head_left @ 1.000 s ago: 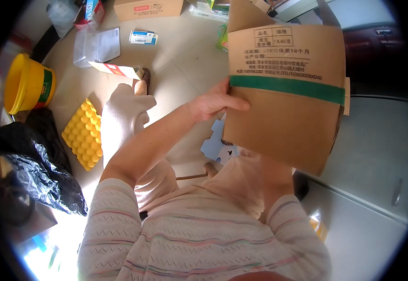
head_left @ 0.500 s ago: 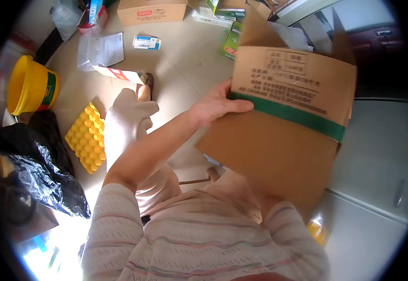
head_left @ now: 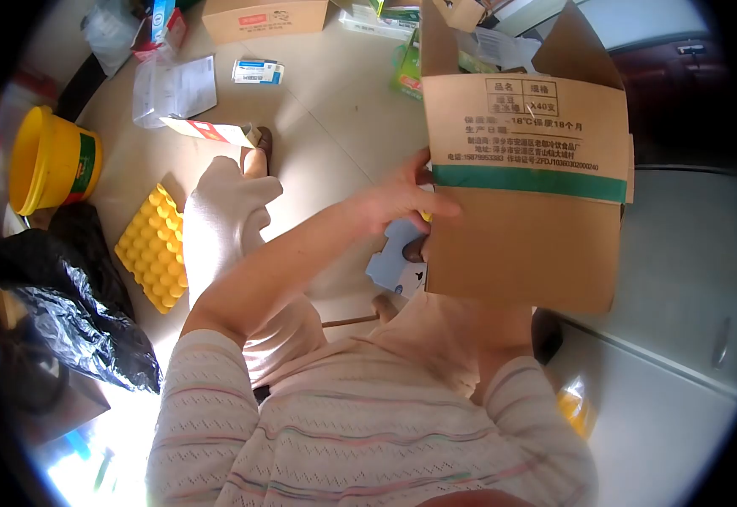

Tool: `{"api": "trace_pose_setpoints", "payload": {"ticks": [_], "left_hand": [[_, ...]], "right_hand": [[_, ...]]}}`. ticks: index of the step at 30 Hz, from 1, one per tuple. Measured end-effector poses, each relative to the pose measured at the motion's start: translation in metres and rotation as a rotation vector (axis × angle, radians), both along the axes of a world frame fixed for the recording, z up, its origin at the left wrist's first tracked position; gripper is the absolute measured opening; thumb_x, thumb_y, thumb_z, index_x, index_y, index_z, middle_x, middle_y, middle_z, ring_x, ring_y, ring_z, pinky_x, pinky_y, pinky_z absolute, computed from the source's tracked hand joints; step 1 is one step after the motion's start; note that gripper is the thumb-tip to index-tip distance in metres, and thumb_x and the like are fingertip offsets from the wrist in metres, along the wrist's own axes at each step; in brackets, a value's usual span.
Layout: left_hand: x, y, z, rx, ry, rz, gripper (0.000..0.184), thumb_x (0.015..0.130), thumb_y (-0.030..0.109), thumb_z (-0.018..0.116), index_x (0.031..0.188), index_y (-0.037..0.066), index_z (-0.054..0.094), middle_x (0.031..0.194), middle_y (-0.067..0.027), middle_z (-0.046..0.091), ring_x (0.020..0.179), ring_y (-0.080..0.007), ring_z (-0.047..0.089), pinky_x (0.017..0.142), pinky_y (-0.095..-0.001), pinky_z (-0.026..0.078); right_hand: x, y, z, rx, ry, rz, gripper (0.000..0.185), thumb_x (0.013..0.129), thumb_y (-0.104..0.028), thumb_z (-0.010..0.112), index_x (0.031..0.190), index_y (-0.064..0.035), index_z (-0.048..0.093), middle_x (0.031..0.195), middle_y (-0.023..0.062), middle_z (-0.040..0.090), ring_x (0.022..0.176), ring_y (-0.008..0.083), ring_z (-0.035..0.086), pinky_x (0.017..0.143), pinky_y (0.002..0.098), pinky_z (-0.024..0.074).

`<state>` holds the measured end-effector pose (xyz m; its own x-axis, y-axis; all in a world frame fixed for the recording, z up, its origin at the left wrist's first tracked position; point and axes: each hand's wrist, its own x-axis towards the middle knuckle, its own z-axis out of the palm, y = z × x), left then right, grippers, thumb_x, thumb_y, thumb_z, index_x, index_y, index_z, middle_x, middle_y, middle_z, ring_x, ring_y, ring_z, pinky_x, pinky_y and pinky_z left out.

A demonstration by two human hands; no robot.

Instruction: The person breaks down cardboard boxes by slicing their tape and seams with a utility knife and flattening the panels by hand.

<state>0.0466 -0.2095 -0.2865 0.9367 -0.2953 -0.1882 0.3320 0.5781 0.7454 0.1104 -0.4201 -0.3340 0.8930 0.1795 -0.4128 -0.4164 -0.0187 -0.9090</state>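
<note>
A brown cardboard box (head_left: 525, 245) with a green tape band and printed Chinese text stands in front of me on the right. Its upper flaps stick up open. My left hand (head_left: 406, 201) is at the box's left edge, thumb on the front face and fingers partly behind the edge. My right forearm runs up beneath the box, and the right hand is hidden behind it. A light-blue piece of packaging (head_left: 392, 258) lies on the floor, just left of the box.
A yellow bucket (head_left: 56, 160), a yellow egg tray (head_left: 154, 249) and a black plastic bag (head_left: 85, 313) are on the left. A flat carton (head_left: 265, 19) and a small blue-white box (head_left: 258, 71) lie ahead. A grey cabinet (head_left: 681, 262) stands right.
The box tilted and swung lower, then came back up to nearly upright, a little right of where it was. My left hand moved with its left edge.
</note>
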Motion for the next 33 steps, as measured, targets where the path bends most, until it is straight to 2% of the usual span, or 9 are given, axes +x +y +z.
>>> {"api": "trace_pose_setpoints", "payload": {"ticks": [7, 12, 15, 16, 19, 20, 23, 29, 33], "left_hand": [[0.008, 0.043, 0.014, 0.304, -0.190, 0.441, 0.075, 0.065, 0.020, 0.077, 0.125, -0.001, 0.039, 0.118, -0.0128, 0.051, 0.110, -0.0209, 0.048, 0.094, -0.0345, 0.038], [-0.018, 0.082, 0.054, 1.222, -0.582, 0.758, 0.092, 0.058, 0.029, 0.082, 0.130, -0.002, 0.034, 0.122, -0.0185, 0.047, 0.116, -0.0280, 0.044, 0.098, -0.0349, 0.034], [-0.031, 0.093, 0.076, 0.948, -0.763, 0.592, 0.073, 0.061, 0.023, 0.081, 0.122, 0.000, 0.047, 0.117, -0.0157, 0.052, 0.107, -0.0251, 0.051, 0.094, -0.0330, 0.038], [-0.040, 0.098, 0.085, 0.774, -0.560, 0.426, 0.070, 0.060, 0.015, 0.077, 0.121, -0.003, 0.048, 0.114, -0.0142, 0.055, 0.110, -0.0213, 0.049, 0.099, -0.0343, 0.031], [-0.034, 0.139, 0.092, 0.499, -0.381, 0.031, 0.064, 0.078, 0.044, 0.061, 0.118, -0.004, 0.050, 0.103, -0.0174, 0.060, 0.087, -0.0219, 0.062, 0.072, -0.0291, 0.049], [-0.027, 0.150, 0.088, 0.636, -0.419, -0.029, 0.068, 0.085, 0.055, 0.043, 0.117, -0.005, 0.050, 0.102, -0.0202, 0.059, 0.082, -0.0241, 0.064, 0.057, -0.0271, 0.052], [-0.009, 0.168, 0.064, 0.410, -0.045, -0.244, 0.064, 0.091, 0.051, 0.031, 0.122, -0.003, 0.044, 0.105, -0.0198, 0.058, 0.087, -0.0253, 0.063, 0.055, -0.0301, 0.054], [-0.004, 0.146, 0.046, 0.424, 0.256, -0.751, 0.061, 0.083, 0.046, 0.055, 0.122, 0.001, 0.043, 0.101, -0.0201, 0.060, 0.087, -0.0260, 0.063, 0.046, -0.0378, 0.056], [-0.010, 0.117, 0.034, 0.217, 0.044, -0.816, 0.063, 0.077, 0.038, 0.065, 0.123, 0.001, 0.043, 0.102, -0.0156, 0.060, 0.091, -0.0217, 0.061, 0.063, -0.0338, 0.055]], "right_hand": [[-0.007, -0.006, 0.002, 0.002, 0.005, -0.005, 0.046, 0.070, -0.030, 0.070, 0.102, -0.0012, 0.054, 0.087, 0.0046, 0.059, 0.075, 0.0134, 0.056, 0.065, 0.0265, 0.0462], [-0.011, -0.005, -0.002, 0.007, 0.015, -0.011, 0.046, 0.069, -0.030, 0.070, 0.102, -0.0011, 0.054, 0.087, 0.0046, 0.059, 0.076, 0.0133, 0.056, 0.065, 0.0266, 0.0463], [-0.014, -0.004, -0.003, -0.005, 0.022, -0.008, 0.047, 0.069, -0.029, 0.071, 0.102, -0.0010, 0.054, 0.087, 0.0045, 0.059, 0.076, 0.0133, 0.056, 0.065, 0.0266, 0.0463], [-0.015, -0.004, -0.003, -0.007, 0.021, -0.007, 0.047, 0.069, -0.029, 0.071, 0.102, -0.0010, 0.054, 0.087, 0.0045, 0.059, 0.076, 0.0133, 0.056, 0.065, 0.0266, 0.0463], [-0.013, -0.003, 0.001, 0.000, 0.017, -0.001, 0.048, 0.068, -0.029, 0.071, 0.102, -0.0009, 0.054, 0.087, 0.0045, 0.059, 0.076, 0.0133, 0.056, 0.066, 0.0266, 0.0463], [-0.011, -0.003, 0.003, 0.002, 0.013, 0.001, 0.048, 0.068, -0.029, 0.071, 0.102, -0.0009, 0.054, 0.087, 0.0044, 0.059, 0.076, 0.0133, 0.056, 0.066, 0.0267, 0.0463], [-0.006, -0.001, 0.008, 0.025, -0.003, 0.007, 0.048, 0.068, -0.029, 0.072, 0.103, -0.0009, 0.054, 0.087, 0.0044, 0.059, 0.076, 0.0132, 0.056, 0.066, 0.0267, 0.0463], [0.000, -0.002, 0.030, 0.093, -0.037, 0.020, 0.050, 0.067, -0.029, 0.073, 0.103, -0.0007, 0.054, 0.088, 0.0043, 0.059, 0.077, 0.0132, 0.056, 0.066, 0.0267, 0.0464], [-0.003, -0.008, 0.053, 0.148, -0.066, 0.031, 0.050, 0.067, -0.029, 0.073, 0.103, -0.0007, 0.054, 0.088, 0.0042, 0.059, 0.077, 0.0132, 0.056, 0.067, 0.0268, 0.0464]]}}
